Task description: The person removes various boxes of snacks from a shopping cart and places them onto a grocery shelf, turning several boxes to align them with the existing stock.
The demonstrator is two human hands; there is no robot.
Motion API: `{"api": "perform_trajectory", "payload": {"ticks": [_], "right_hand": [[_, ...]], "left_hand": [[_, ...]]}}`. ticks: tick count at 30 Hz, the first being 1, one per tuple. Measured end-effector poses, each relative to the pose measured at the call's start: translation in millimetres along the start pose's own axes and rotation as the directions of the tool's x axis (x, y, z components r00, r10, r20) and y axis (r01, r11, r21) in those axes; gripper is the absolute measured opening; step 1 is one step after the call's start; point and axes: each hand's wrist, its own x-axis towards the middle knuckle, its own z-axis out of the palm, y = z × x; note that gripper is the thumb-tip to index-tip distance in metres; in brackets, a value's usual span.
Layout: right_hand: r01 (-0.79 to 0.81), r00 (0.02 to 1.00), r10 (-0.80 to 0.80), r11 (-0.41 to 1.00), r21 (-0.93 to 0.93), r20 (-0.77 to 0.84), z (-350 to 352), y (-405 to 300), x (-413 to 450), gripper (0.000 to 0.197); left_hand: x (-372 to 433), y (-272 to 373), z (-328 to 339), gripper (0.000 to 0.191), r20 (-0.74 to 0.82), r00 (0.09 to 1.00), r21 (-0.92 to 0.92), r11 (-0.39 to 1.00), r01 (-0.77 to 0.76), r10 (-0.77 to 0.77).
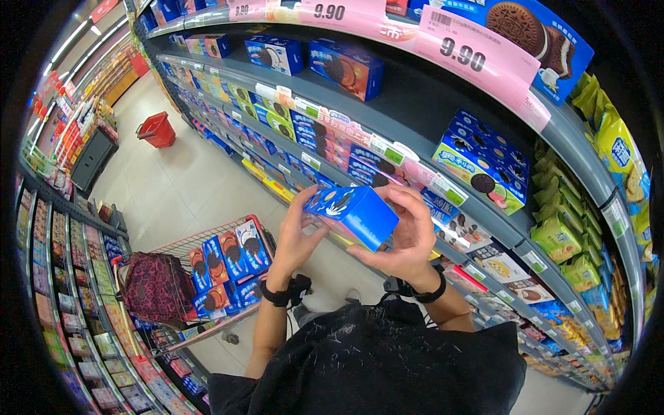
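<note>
Between my two hands is a blue Oreo cookie box [371, 215], tilted, in front of the supermarket shelf. My left hand [301, 228] grips its left end, with the thumb underneath. Fingers of my right hand [407, 225] curl around the right end. On the shelf ahead, a green-and-blue Oreo box [480, 166] stands to the right. Farther left on that same shelf are a blue-and-brown Oreo box [345, 67] and a blue-and-white one [274, 53].
A shopping cart [223, 324] at my left carries several Oreo boxes [228, 254] and a dark patterned backpack [155, 288]. A red shopping basket [157, 130] sits on the aisle floor. Green snack packs [557, 236] fill the shelf's right end. Another stocked shelf [78, 301] borders the left.
</note>
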Motion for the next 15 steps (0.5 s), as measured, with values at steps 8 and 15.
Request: {"api": "perform_trajectory", "payload": {"ticks": [8,15], "right_hand": [[0.107,0.982,-0.055,0.949,-0.298,0.180,-22,-24,15,0.094],[0.195,0.977,-0.164,0.944,-0.265,0.137,-23,-25,14,0.092]], "left_hand": [[8,6,11,0.071,0.216,0.974,-0.214,0.977,-0.020,0.067],[16,-5,0,0.087,0.366,0.931,-0.491,0.849,0.195,-0.002]]}}
